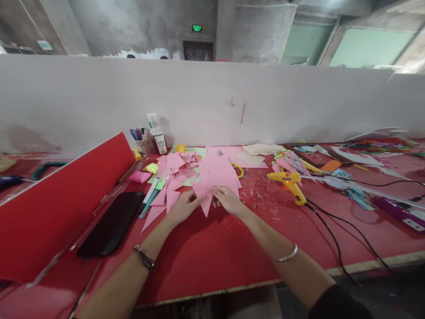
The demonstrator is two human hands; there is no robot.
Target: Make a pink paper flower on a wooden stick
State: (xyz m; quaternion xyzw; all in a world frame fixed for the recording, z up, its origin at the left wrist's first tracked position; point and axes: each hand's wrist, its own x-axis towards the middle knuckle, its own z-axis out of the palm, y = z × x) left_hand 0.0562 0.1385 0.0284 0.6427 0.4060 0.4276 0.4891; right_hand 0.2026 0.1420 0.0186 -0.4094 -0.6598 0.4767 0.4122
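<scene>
2 forearms (124, 270) lead to left hand (184, 206) and right hand (228, 200), each grip pinching pink paper (206, 204); a patterned cup (144, 146) holds pens (134, 134).

Looks forward and down from the head, close before the near edge of the tabletop (195, 261), across both hands (230, 200) to the white partition (186, 97) behind that tabletop.

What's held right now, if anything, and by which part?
A pink paper piece: the left hand and right hand pinch it at opposite sides, its pointed end free.
</scene>
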